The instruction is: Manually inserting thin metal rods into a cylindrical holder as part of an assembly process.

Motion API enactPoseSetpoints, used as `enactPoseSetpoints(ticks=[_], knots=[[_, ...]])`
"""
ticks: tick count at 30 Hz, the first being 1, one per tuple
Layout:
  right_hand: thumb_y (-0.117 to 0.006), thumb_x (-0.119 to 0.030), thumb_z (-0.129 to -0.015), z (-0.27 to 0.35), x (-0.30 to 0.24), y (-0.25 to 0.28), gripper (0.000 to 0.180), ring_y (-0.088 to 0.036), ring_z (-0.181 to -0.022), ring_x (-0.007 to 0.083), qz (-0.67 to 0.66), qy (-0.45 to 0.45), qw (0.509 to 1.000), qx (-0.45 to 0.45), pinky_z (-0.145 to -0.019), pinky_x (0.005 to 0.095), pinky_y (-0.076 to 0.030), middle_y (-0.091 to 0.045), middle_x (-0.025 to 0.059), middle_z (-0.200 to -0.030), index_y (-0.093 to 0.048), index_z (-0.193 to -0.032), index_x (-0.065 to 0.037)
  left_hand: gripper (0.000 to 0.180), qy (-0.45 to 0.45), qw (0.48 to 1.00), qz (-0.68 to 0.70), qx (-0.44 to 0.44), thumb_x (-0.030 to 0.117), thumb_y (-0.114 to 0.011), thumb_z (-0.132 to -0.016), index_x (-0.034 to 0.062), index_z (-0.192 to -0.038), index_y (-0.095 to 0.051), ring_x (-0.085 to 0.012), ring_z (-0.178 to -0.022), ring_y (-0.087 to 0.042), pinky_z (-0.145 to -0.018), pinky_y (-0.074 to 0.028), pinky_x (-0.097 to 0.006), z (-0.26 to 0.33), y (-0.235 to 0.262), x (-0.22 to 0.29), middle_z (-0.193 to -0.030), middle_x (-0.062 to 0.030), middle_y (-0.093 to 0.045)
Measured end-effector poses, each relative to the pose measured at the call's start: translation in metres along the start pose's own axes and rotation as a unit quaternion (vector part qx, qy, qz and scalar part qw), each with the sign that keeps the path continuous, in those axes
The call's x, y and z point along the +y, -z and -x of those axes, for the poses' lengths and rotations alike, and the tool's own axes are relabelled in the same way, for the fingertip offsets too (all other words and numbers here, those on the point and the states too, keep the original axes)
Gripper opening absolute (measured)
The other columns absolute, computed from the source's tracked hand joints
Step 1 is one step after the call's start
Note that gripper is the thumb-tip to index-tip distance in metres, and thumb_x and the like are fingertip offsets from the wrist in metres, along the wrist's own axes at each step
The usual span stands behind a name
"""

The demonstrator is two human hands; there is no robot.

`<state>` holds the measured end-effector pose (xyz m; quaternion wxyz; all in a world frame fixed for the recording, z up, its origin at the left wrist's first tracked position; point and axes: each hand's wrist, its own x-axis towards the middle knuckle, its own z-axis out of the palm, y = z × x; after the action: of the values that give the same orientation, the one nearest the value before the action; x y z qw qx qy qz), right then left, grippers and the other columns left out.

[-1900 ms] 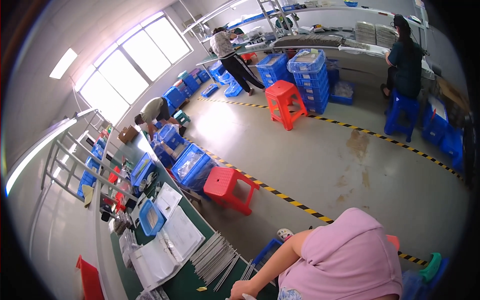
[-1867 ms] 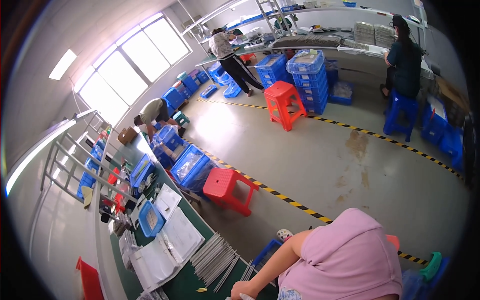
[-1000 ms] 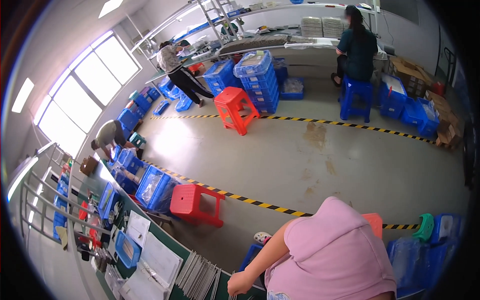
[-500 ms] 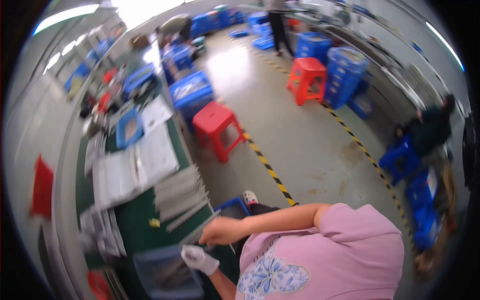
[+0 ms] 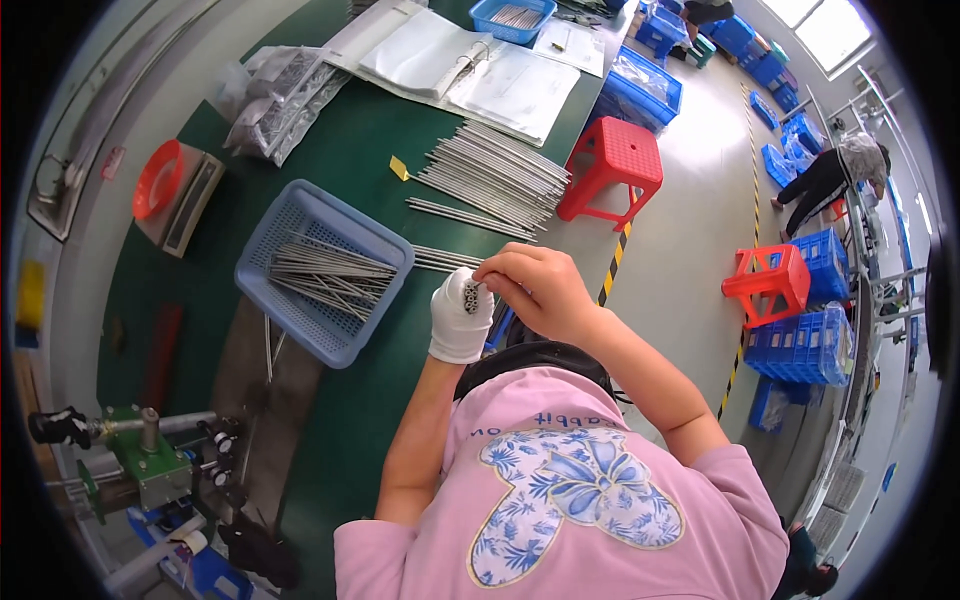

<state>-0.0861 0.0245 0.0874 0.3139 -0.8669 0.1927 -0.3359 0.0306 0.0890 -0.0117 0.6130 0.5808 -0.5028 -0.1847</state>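
My left hand (image 5: 458, 325), in a white glove, is closed around a small bundle of thin metal tubes (image 5: 471, 296) whose open ends face up toward me. My bare right hand (image 5: 540, 290) has thumb and forefinger pinched at the top of that bundle; whether a single tube is between them is hard to make out. To the left stands a blue-grey perforated basket (image 5: 262, 232) holding many loose metal tubes (image 5: 330, 275). Beyond my hands, a row of metal tubes (image 5: 490, 175) lies side by side on the green table (image 5: 330, 160), with a few more set apart nearer me.
A yellow tag (image 5: 399, 168) lies by the tube row. Farther off are an open binder (image 5: 440, 60), bagged parts (image 5: 280, 105) and a blue tray (image 5: 512, 18). A scale with an orange dish (image 5: 160, 180) and a green machine (image 5: 150, 460) stand left. Red stools (image 5: 625, 160) stand right.
The view has swung downward and to the left, so the table and basket show more fully. My hands have stayed close together, and the tube ends in the gloved hand now show clearly.
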Motion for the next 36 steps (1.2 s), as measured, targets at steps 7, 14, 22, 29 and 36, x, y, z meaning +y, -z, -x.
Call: enactPoseSetpoints(ticks=[7, 14, 22, 29, 36], knots=[[-0.061, -0.012, -0.081, -0.015, -0.02, 0.01, 0.004, -0.055, -0.06, 0.0256, 0.18, 0.071, 0.977, -0.092, -0.054, 0.0358, -0.043, -0.056, 0.0046, -0.071, -0.061, -0.083, -0.009, 0.022, -0.046, 0.999, -0.009, 0.0, 0.022, -0.061, -0.083, 0.0031, -0.08, -0.05, -0.037, -0.059, -0.051, -0.051, -0.041, -0.042, 0.003, -0.004, -0.007, -0.066, -0.0148, -0.051], [-0.06, -0.011, -0.081, -0.014, -0.014, 0.01, 0.005, -0.055, -0.061, 0.0261, 0.16, 0.03, 0.981, -0.11, -0.055, 0.036, -0.043, -0.055, 0.0052, -0.071, -0.061, -0.085, -0.009, 0.018, -0.033, 0.998, -0.045, -0.003, 0.018, -0.062, -0.08, 0.0045, -0.082, -0.051, -0.0365, -0.06, -0.052, -0.052, -0.042, -0.041, -0.002, 0.0, 0.003, -0.068, -0.014, -0.052], [-0.065, -0.012, -0.077, -0.02, -0.015, 0.012, 0.009, -0.057, -0.06, 0.0233, 0.143, 0.028, 0.985, -0.092, -0.052, 0.0338, -0.043, -0.058, 0.0047, -0.073, -0.063, -0.085, -0.009, 0.012, -0.036, 0.999, 0.022, -0.01, 0.013, -0.063, -0.079, 0.0061, -0.086, -0.055, -0.0352, -0.065, -0.056, -0.056, -0.045, -0.04, -0.002, 0.008, 0.009, -0.073, -0.0128, -0.055], [-0.069, -0.007, -0.072, -0.026, -0.014, 0.017, 0.01, -0.055, -0.055, 0.0208, 0.132, 0.117, 0.983, -0.047, -0.05, 0.0309, -0.042, -0.057, 0.0039, -0.068, -0.063, -0.079, -0.007, 0.011, -0.025, 0.999, -0.03, -0.023, 0.015, -0.063, -0.082, 0.0069, -0.087, -0.056, -0.034, -0.067, -0.057, -0.057, -0.046, -0.039, -0.004, 0.011, 0.014, -0.075, -0.012, -0.057], [-0.067, -0.003, -0.073, -0.027, -0.009, 0.01, 0.008, -0.055, -0.055, 0.0209, 0.089, 0.083, 0.992, -0.045, -0.049, 0.03, -0.042, -0.056, 0.0063, -0.068, -0.063, -0.08, -0.004, 0.013, -0.009, 0.999, -0.033, -0.018, 0.017, -0.062, -0.084, 0.0066, -0.084, -0.055, -0.0336, -0.064, -0.057, -0.055, -0.045, -0.04, -0.005, 0.012, 0.017, -0.072, -0.0115, -0.056]])
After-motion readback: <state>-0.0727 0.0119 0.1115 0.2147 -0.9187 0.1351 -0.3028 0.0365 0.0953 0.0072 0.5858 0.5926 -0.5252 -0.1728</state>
